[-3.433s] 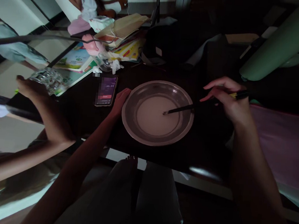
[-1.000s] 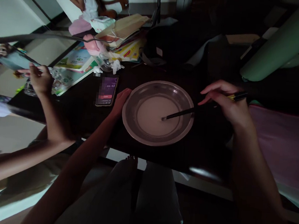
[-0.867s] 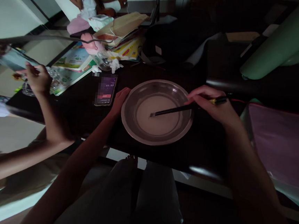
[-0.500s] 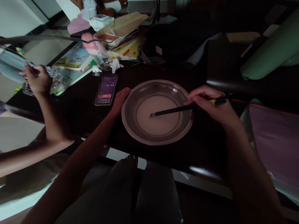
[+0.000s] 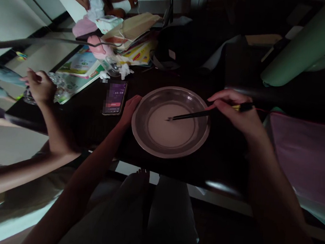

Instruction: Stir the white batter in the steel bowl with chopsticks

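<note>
A round metal basin [image 5: 169, 153] stands on the dark table, with cloudy pale liquid [image 5: 170, 132] in its bottom. My left hand [image 5: 129, 109] is at the basin's left rim and holds it, its fingers partly hidden along the outer side. Over the right rim, my right hand [image 5: 232, 107] is closed around a pair of black chopsticks [image 5: 194, 114] with a yellow band near the upper end. The chopsticks slant down to the left, close together, and their tips are at the liquid near the middle of the basin.
A phone [image 5: 115, 98] lies left of the basin. Another person's hand [image 5: 42, 86] is raised farther left, near clear plastic [image 5: 61, 88] and books [image 5: 80, 63]. Behind are crumpled tissues [image 5: 124, 71] and a dark bag [image 5: 192, 45]. A purplish case [image 5: 305, 149] sits at right.
My right hand has shifted slightly to the right and up, and the chopstick tips have moved a little to the right and up in the basin. My left hand stays at the rim.
</note>
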Demonstrator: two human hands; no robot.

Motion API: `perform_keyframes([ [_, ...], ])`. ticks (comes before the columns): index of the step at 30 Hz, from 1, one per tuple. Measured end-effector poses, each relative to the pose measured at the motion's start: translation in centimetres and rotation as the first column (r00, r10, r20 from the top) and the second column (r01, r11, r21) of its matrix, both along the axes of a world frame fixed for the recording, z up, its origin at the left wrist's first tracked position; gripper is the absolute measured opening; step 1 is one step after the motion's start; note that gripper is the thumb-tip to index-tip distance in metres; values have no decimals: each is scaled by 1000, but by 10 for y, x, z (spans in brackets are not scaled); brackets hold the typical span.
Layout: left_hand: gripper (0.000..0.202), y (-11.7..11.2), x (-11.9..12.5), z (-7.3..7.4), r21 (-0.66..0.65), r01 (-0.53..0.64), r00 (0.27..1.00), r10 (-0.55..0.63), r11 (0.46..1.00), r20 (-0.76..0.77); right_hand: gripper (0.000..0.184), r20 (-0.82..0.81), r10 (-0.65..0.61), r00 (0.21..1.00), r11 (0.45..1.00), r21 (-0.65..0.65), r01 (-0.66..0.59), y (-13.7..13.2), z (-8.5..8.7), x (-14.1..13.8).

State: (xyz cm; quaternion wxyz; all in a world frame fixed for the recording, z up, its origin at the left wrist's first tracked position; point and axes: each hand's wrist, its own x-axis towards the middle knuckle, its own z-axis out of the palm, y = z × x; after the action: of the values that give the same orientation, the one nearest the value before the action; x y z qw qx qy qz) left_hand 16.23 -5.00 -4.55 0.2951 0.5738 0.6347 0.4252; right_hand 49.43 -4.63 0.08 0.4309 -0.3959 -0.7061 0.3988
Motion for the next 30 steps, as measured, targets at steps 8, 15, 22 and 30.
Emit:
perform_keyframes([
  [8, 33, 1, -2, -1, -2, 9, 1000, -9, 1000, -13, 7, 29, 58, 998, 998, -15, -57, -1, 1, -2],
  [15, 32, 2, -3, -3, 32, 17, 998, -15, 999, -65, 18, -44, -69, 997, 997, -29, 68, 1, 3, 5],
  [22, 32, 1, -1, 0, 11, 19, 999, -19, 1000, -26, 9, 20, 30, 999, 999, -21, -29, 0, -2, -2],
  [30, 32, 2, -1, -2, -11, 1, 1000, -1, 1000, -13, 10, 47, 35, 998, 999, -37, -33, -1, 1, 0],
])
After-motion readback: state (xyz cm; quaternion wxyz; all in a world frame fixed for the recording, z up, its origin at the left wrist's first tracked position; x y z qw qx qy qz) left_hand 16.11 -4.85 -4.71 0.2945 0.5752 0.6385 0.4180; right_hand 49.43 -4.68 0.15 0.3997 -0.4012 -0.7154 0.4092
